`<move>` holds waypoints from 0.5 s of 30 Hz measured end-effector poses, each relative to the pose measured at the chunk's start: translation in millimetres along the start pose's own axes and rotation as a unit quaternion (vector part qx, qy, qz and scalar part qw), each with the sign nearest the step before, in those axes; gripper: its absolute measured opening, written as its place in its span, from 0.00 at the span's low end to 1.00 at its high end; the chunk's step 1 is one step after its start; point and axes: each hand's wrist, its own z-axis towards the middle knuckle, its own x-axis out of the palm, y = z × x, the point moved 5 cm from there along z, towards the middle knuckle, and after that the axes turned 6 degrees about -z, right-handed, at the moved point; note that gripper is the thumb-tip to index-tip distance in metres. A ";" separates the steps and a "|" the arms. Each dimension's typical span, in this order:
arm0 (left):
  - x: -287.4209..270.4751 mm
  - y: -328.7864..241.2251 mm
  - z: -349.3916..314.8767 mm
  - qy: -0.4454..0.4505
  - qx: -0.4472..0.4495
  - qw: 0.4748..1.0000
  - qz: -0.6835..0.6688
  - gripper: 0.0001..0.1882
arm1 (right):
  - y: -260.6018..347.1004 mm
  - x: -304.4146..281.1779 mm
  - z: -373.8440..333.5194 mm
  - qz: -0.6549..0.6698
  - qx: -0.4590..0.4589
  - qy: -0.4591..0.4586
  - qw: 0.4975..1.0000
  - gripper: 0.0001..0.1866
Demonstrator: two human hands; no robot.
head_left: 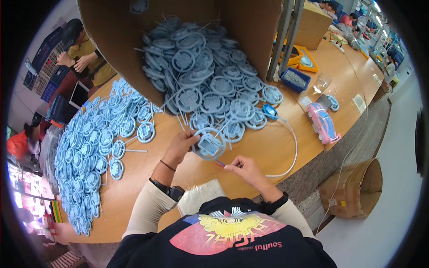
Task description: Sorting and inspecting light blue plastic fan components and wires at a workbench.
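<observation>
At the far left, past the table's left end, we see a co-worker in yellow with both hands raised close together; the shapes around are blurred and bent by the lens. A white tablet stands just in front of them.

Pale blue plastic wheels spread in a thick pile over the left end of the table, right up to its edge. They overlap too much for us to count.

Towards the far edge, a large cardboard box lies open towards us, its top cut off. More wheels spill from it in a heap that hides its floor.

In front of that heap, near the table's near edge, the left hand grips one pale blue wheel by its left rim, the boxy middle facing up. Just right of it, the right hand has thumb and finger pinched together on a thin strand; we cannot tell whether it is wire or a tool, or whether it joins the wheel. Between the forearms, a white pad is partly covered by the person's black shirt.

A white cord loops to the right wrist, where we lose its end. Farther right, a blue bin near the far edge holds grey bits too small to make out. A pink and blue toy car sits by the near edge, and an open carton stands on the floor beyond, its inside mostly hidden.
</observation>
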 end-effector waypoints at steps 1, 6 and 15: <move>10.9 6.0 -10.8 0.022 0.001 0.996 -0.089 0.10 | 0.4 -0.8 -1.3 0.003 0.009 -0.001 1.000 0.14; 31.9 23.5 -43.6 -0.016 0.030 0.964 -0.264 0.11 | 6.5 -4.0 -1.5 -0.028 -0.005 -0.020 0.999 0.17; 53.6 19.8 -47.8 -0.003 0.063 0.978 -0.201 0.12 | 15.4 -19.4 -9.6 -0.096 -0.016 -0.061 0.993 0.17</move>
